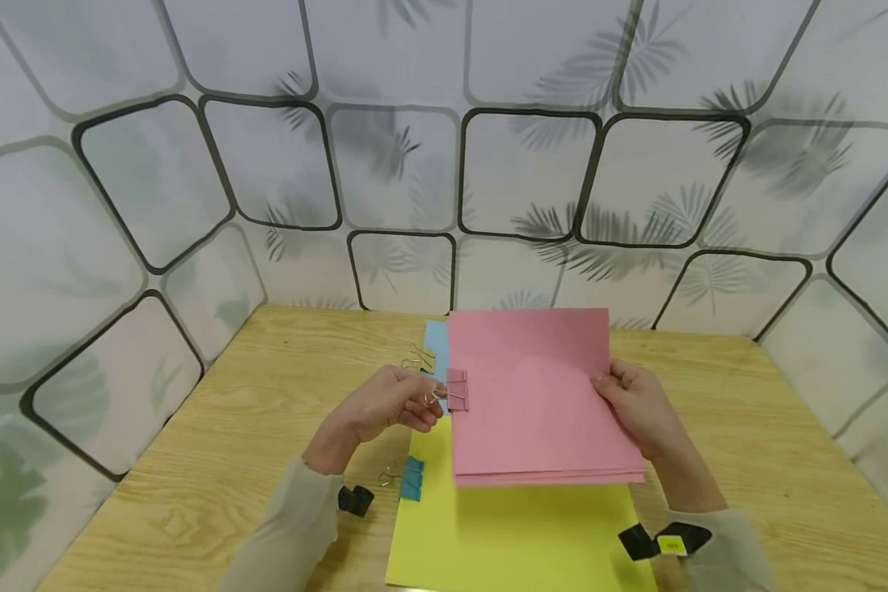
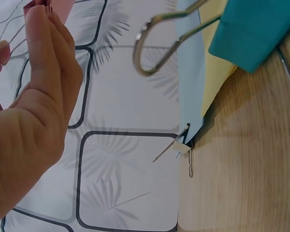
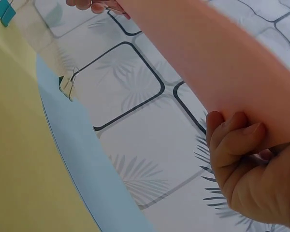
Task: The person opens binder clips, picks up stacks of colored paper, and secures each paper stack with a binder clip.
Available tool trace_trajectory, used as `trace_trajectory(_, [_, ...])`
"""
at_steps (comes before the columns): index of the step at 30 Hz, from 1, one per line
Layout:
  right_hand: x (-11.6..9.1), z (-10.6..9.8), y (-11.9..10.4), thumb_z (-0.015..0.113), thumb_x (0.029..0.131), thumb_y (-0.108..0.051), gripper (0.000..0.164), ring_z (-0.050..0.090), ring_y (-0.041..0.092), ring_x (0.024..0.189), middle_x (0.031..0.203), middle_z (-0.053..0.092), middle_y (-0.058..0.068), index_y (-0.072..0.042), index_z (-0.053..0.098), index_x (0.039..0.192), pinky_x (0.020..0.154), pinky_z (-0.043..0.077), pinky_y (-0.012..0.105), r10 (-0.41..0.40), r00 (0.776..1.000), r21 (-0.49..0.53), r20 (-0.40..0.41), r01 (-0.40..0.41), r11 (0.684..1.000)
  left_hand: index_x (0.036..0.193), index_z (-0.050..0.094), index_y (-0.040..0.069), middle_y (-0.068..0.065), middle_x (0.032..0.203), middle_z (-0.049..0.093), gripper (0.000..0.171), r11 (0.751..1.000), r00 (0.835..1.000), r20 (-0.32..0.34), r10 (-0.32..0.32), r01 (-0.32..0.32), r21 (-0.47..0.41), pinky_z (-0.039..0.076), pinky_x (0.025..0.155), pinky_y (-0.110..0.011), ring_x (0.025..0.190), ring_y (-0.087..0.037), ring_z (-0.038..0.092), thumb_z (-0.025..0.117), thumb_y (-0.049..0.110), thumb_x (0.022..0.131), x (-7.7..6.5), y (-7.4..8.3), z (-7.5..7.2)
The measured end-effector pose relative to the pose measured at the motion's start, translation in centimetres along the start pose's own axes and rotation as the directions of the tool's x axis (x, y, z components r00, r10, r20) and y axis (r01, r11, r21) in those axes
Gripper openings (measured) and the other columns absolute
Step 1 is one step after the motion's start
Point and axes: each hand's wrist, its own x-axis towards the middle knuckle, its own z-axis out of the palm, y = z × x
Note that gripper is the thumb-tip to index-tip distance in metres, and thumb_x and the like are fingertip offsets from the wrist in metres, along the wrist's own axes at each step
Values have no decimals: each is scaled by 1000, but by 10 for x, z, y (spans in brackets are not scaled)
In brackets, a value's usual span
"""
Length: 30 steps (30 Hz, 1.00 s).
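Observation:
A stack of pink paper sheets point(image 1: 529, 395) is held up above the table, tilted, with a pink binder clip point(image 1: 457, 390) on its left edge. The thumb and fingers of my left hand point(image 1: 388, 403) pinch that clip's wire handles. On the opposite edge, my right hand point(image 1: 640, 407) grips the sheets, thumb on the near face; its curled fingers point(image 3: 234, 128) show behind the paper in the right wrist view. Beneath lies a yellow paper stack point(image 1: 525, 534) with a teal binder clip point(image 1: 412, 478) on its left edge.
Light blue paper point(image 1: 437, 345) lies partly under the yellow stack, with a pale yellow binder clip point(image 3: 66, 87) on its edge. The wooden table point(image 1: 266, 386) meets a patterned wall covering point(image 1: 400, 164) at the back and sides.

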Motion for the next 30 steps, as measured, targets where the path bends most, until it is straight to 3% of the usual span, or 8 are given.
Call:
trace_trajectory(3, [1, -1, 1, 41, 108, -14, 46, 67, 10, 71, 93, 67, 2, 14, 36, 144, 62, 57, 29, -8, 1000, -22, -7, 7, 1000, 113, 66, -7, -8, 83, 69, 36, 1000, 999, -30, -22, 22, -2, 59, 69, -32, 68, -16, 65, 57, 24, 98, 2, 1, 1])
trace_trajectory(7, [2, -5, 4, 44, 107, -12, 45, 66, 9, 73, 97, 68, 5, 17, 39, 141, 64, 57, 27, -24, 1000, -32, 0, 24, 999, 114, 66, -8, -9, 85, 70, 38, 999, 999, -33, -4, 6, 48, 59, 71, -34, 70, -17, 66, 57, 26, 99, 2, 1, 0])
trace_trajectory(16, [3, -10, 8, 49, 105, -10, 38, 59, 9, 63, 81, 67, 4, 18, 49, 130, 55, 50, 25, -42, 999, -135, 10, 43, 990, 120, 63, -8, -14, 102, 69, 42, 988, 999, -30, 31, -26, 153, 57, 81, -40, 88, -23, 66, 59, 28, 100, -2, 4, -1])
trace_trajectory(24, [6, -12, 8, 52, 104, -15, 36, 56, 10, 65, 82, 66, 7, 15, 53, 126, 57, 50, 26, -16, 999, -255, -34, 7, 967, 128, 59, -8, -21, 117, 64, 43, 980, 997, -65, 38, -25, 198, 56, 86, -40, 102, -33, 63, 55, 25, 101, -1, 6, 1])
trace_trajectory(30, [7, -17, 7, 51, 105, -16, 37, 57, 9, 65, 84, 68, 6, 15, 53, 126, 57, 50, 27, -9, 999, -253, -52, -5, 967, 133, 58, -3, -23, 126, 61, 42, 979, 990, -122, 66, -41, 201, 55, 89, -38, 113, -40, 59, 56, 24, 101, 5, 7, 9])
